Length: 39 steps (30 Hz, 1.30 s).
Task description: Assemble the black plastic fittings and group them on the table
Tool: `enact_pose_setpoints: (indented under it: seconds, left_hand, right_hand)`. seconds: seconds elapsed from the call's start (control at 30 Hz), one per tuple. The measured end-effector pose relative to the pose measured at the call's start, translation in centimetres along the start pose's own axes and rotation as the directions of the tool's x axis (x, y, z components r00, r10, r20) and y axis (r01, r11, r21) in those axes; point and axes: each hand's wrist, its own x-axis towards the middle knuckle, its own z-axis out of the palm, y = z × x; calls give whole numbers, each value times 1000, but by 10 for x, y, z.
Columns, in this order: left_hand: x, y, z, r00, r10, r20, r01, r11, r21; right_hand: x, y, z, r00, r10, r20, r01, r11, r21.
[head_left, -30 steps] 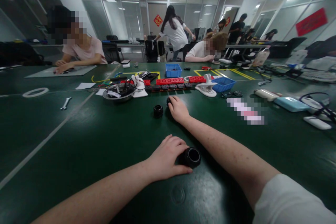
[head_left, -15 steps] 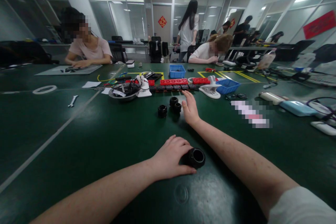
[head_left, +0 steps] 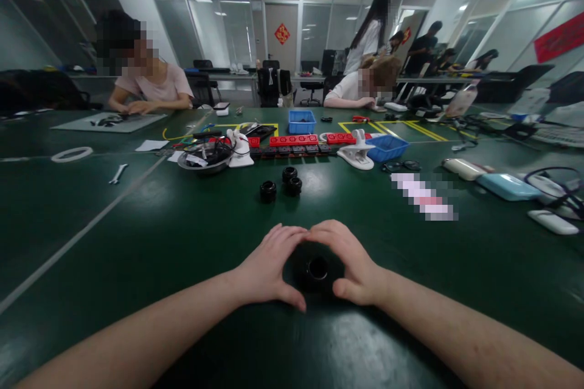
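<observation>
A short black ring-shaped fitting (head_left: 318,268) stands on the green table with its round hole facing up. My left hand (head_left: 269,264) curves around its left side, thumb and fingers apart. On the other side my right hand (head_left: 356,264) curves in likewise, its fingertips meeting those of the left beyond the fitting. A dark gap shows between the fitting and both palms, and I see no firm grip on it. Farther out sit similar black fittings: one on the left (head_left: 267,191), one at the back (head_left: 289,174) and one on the right (head_left: 294,186).
Beyond lie a metal bowl (head_left: 205,158) of cables, red and black strips (head_left: 294,140), a white clamp (head_left: 358,152) and two blue bins (head_left: 302,121). A wrench (head_left: 118,174) is at left, a light-blue case (head_left: 508,187) at right. Other people sit across the table.
My right hand has drawn back from beside the far fittings to the near one. My left hand has loosened around that fitting. The view has shifted slightly, and a person behind has moved right.
</observation>
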Motion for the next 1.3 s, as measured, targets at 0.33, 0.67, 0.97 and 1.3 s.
enact_pose_setpoints:
  seconds: [0.33,0.67,0.97,1.3]
  left_hand:
    - [47,-55,-44,835,-343,-431,500,801,331]
    - [100,-80,-39,874,-362,-324,473,788,395]
    - [121,-86,-38,919,-334,-212,392,834,388]
    - [136,-81,-28,945,-255,-203,317,868,383]
  right_hand:
    - [-3,-7,5,986,-102,129,111,992,-62]
    - [-4,-2,2,990,-78,114,82,996,-28]
    - [-4,3,4,989,-35,141,35,999,3]
    - [-4,3,5,985,-21,173,21,1000,6]
